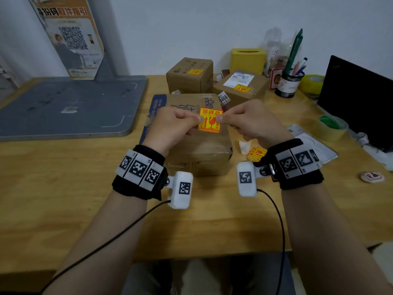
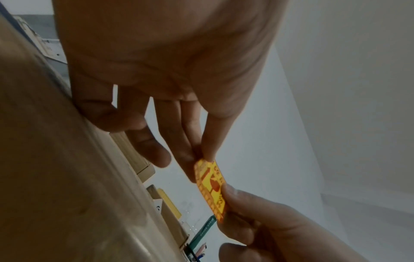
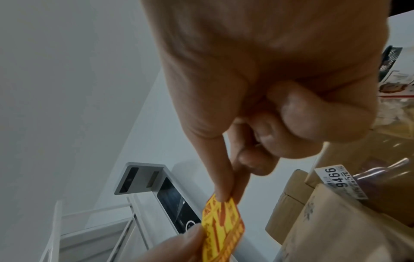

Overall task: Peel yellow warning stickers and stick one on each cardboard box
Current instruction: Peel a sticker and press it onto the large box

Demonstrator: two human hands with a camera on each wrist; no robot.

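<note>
Sticker point(image 1: 210, 120) is held up over the big box point(image 1: 197, 145) on the worktop point(image 1: 63, 188), left hand point(image 1: 170, 126) and right hand point(image 1: 253, 122) each pinching a side edge, so both grips are tight on it.

Your sticker point(image 1: 210, 120) is thin paper, slick and slightly glossy, yellow printed in red; it flexes between your fingertips point(image 1: 199, 118); under it the cardboard box point(image 1: 197, 145) shows matt brown board, with shiny clear tape catching light along its near edge; the desk point(image 1: 63, 188) is pale wood, smooth, grain showing, a soft sheen; to your left the grey board point(image 1: 70, 103) is matt and scuffed with a metal-looking rim; your wristbands point(image 1: 138, 173) are black cloth carrying hard white plastic blocks; the pen cup point(image 1: 289, 84) is black wire mesh.
</note>
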